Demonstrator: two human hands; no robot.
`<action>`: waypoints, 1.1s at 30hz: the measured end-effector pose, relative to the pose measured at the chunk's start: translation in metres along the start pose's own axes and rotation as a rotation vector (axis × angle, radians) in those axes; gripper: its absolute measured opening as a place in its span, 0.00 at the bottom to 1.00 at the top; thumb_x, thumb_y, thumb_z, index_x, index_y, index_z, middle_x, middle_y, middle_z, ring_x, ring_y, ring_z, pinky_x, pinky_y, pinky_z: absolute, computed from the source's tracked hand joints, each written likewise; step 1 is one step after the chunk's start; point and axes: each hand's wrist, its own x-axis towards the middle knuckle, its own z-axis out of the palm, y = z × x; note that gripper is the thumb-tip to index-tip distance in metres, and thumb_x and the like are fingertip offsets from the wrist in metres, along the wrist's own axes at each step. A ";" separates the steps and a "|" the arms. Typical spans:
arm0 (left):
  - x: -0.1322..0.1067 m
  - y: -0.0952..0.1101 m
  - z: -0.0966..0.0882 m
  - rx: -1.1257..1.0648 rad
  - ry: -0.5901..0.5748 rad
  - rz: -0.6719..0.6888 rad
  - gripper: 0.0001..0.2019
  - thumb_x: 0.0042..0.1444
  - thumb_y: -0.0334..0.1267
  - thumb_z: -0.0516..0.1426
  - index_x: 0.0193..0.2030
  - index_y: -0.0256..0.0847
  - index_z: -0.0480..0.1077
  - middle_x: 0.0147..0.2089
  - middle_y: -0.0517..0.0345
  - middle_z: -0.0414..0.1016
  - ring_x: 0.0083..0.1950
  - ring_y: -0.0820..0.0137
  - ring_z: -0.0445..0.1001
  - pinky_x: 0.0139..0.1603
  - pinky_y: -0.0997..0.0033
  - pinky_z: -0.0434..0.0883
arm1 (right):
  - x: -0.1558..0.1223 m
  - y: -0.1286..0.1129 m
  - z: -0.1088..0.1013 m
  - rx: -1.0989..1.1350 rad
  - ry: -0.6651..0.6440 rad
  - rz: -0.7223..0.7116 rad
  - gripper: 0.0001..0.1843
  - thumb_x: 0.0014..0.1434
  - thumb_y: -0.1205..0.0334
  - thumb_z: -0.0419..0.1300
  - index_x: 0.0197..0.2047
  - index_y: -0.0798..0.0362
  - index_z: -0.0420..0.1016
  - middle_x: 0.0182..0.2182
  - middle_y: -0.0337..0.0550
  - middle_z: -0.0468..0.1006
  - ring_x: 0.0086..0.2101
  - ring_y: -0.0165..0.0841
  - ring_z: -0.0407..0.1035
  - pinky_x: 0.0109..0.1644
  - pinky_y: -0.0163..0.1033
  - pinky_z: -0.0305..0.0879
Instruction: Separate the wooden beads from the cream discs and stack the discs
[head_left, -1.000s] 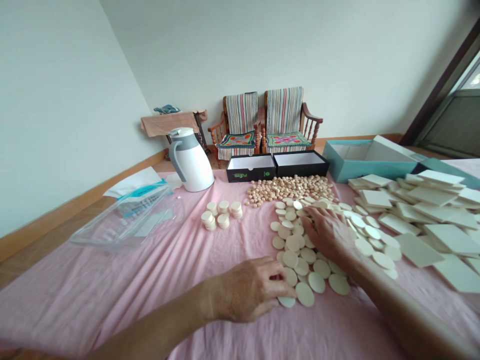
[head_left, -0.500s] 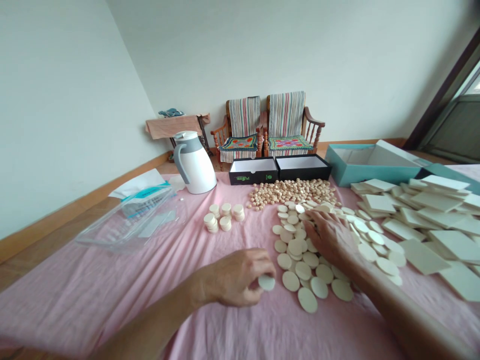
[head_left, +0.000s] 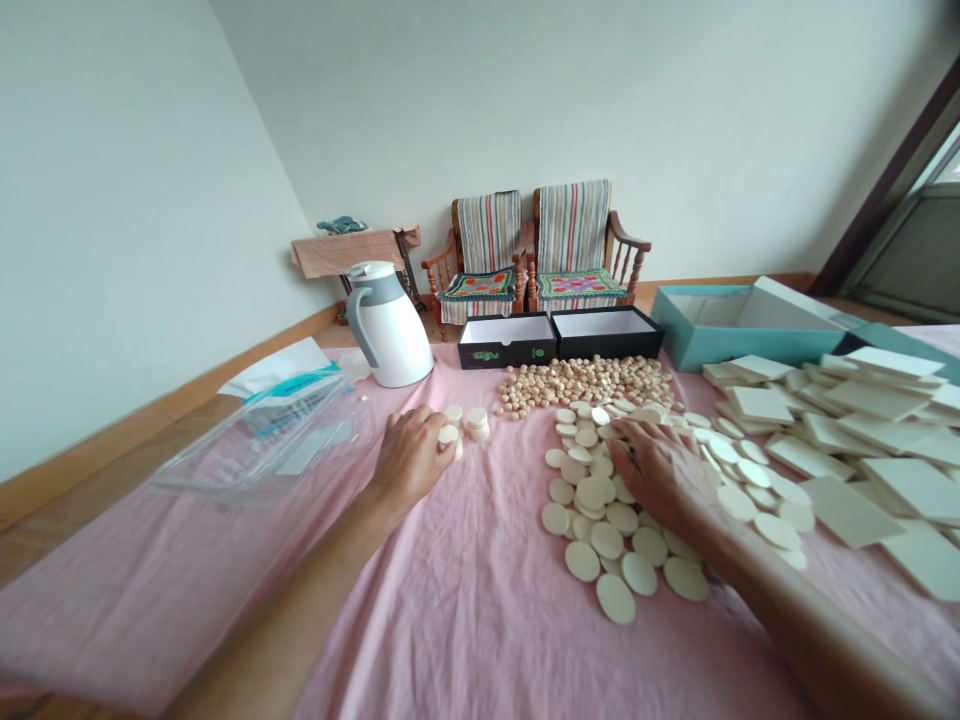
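1. With right hand [head_left: 661,462] laid over loose discs [head_left: 616,598], impossible to judge if pinching; might scatter some if pushed sideways.
2. With left hand [head_left: 409,455] at disc stacks [head_left: 476,416], impossible to see if clamped; could topple one by knuckle bump.
3. Hemmed in leftward by clear tray [head_left: 225,460]; farther off, bordered by tan pieces [head_left: 589,381], white jug [head_left: 400,340], black boxes [head_left: 510,356].

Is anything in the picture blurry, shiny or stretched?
In the head view, one disc near the right hand shines whiter than its neighbours; the clear plastic tray has pale glints; the doorframe leans, probably stretched by a wide lens; the pink cloth looks smeary at lower left.
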 end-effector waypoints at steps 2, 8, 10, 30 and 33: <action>-0.001 0.002 0.002 0.040 0.015 0.010 0.06 0.52 0.38 0.57 0.35 0.40 0.71 0.37 0.53 0.71 0.42 0.62 0.69 0.42 0.62 0.59 | 0.000 0.001 0.001 0.000 0.001 -0.003 0.18 0.62 0.55 0.45 0.49 0.52 0.69 0.46 0.46 0.75 0.46 0.41 0.65 0.47 0.45 0.53; -0.002 -0.001 0.009 0.049 0.049 0.000 0.07 0.49 0.38 0.60 0.35 0.41 0.72 0.37 0.52 0.70 0.44 0.60 0.67 0.45 0.59 0.58 | 0.000 0.001 0.001 0.005 0.004 -0.011 0.19 0.62 0.55 0.45 0.49 0.52 0.70 0.46 0.47 0.76 0.46 0.41 0.65 0.47 0.46 0.54; -0.002 0.001 0.008 0.009 0.086 0.001 0.07 0.49 0.39 0.61 0.36 0.41 0.72 0.37 0.52 0.70 0.44 0.60 0.67 0.46 0.58 0.58 | 0.000 0.000 0.000 0.004 0.000 -0.004 0.19 0.62 0.55 0.45 0.49 0.52 0.70 0.46 0.47 0.75 0.46 0.41 0.65 0.47 0.46 0.54; -0.038 0.088 0.011 -0.570 -0.236 0.488 0.12 0.57 0.43 0.56 0.44 0.39 0.69 0.40 0.53 0.71 0.45 0.66 0.67 0.47 0.65 0.67 | 0.000 0.002 0.004 0.012 -0.008 -0.008 0.19 0.62 0.55 0.46 0.50 0.52 0.69 0.46 0.47 0.76 0.47 0.41 0.65 0.49 0.46 0.53; -0.039 0.089 0.012 -0.575 -0.225 0.460 0.13 0.56 0.45 0.57 0.41 0.38 0.69 0.40 0.53 0.70 0.45 0.66 0.67 0.46 0.66 0.67 | 0.000 0.001 0.003 0.015 -0.014 -0.006 0.19 0.62 0.55 0.46 0.50 0.52 0.69 0.46 0.48 0.76 0.46 0.41 0.65 0.49 0.47 0.54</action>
